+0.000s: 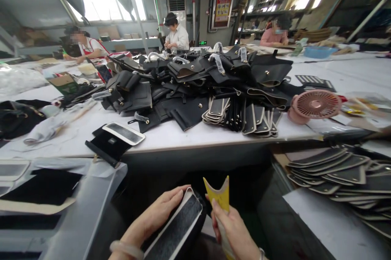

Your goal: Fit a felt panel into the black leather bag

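My left hand is wrapped round the side of a black bag piece with a pale border, held up tilted at the bottom middle. My right hand grips a yellow tool with a notched, two-pointed end that points up. The tool's tip is beside the bag piece, apart from it. Ahead on the table edge lies a black flap piece, with a pale-edged panel on it.
A heap of black bags covers the table's middle, with stacked flaps in front. A pink fan stands at right. More flaps lie at lower right, cut pieces at left. Several people work behind.
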`<action>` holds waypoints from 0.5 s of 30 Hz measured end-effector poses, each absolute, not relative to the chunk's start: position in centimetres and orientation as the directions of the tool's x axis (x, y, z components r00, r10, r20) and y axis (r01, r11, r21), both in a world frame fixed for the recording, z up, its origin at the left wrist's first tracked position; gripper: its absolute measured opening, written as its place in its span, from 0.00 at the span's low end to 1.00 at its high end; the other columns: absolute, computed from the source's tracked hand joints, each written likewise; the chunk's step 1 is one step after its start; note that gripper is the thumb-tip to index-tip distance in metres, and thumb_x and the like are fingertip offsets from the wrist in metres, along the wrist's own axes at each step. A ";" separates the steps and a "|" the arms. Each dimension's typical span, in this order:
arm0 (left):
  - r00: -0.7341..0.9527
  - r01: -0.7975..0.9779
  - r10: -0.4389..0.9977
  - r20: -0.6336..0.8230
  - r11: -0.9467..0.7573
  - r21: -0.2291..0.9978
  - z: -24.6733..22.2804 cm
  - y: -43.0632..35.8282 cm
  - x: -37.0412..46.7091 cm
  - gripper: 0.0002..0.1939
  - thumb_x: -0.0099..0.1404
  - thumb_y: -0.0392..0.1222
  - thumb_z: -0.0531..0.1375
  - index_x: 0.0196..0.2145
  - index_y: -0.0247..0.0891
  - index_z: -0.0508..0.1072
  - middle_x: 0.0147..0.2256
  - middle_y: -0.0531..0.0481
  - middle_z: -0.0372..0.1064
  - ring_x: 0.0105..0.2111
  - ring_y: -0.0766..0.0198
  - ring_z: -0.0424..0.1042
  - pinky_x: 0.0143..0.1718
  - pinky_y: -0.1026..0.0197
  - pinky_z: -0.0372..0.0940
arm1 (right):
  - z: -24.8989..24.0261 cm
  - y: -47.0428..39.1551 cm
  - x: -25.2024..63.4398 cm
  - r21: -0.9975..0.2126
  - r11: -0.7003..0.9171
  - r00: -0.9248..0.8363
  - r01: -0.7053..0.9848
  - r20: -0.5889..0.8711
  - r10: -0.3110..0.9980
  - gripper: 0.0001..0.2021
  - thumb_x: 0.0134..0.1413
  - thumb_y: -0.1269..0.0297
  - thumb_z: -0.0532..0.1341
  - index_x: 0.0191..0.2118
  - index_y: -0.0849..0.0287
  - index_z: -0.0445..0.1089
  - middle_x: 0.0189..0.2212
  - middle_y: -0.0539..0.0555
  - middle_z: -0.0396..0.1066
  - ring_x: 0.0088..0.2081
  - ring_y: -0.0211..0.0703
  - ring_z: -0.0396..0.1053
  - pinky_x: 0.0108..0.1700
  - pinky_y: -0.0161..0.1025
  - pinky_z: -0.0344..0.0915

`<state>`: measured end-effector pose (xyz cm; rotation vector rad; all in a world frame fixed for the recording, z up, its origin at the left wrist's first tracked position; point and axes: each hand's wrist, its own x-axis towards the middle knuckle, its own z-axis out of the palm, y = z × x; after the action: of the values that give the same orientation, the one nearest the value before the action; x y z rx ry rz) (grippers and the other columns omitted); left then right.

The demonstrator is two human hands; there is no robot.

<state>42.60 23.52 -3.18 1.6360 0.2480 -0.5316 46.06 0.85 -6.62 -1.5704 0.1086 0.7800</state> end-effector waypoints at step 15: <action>0.898 0.348 -0.185 -0.400 -0.261 0.900 -4.2 23.5 42.7 0.29 0.73 0.58 0.45 0.59 0.38 0.67 0.59 0.45 0.66 0.60 0.58 0.64 0.65 0.54 0.52 | -10.2 3.7 48.2 -0.783 -0.192 0.583 -0.592 -0.580 0.569 0.35 0.56 0.30 0.50 0.42 0.61 0.73 0.25 0.51 0.69 0.28 0.40 0.70 0.34 0.36 0.70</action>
<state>42.69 23.54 -4.24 1.7651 0.1233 -0.5087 48.18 3.70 -10.25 -1.4224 0.0211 1.0437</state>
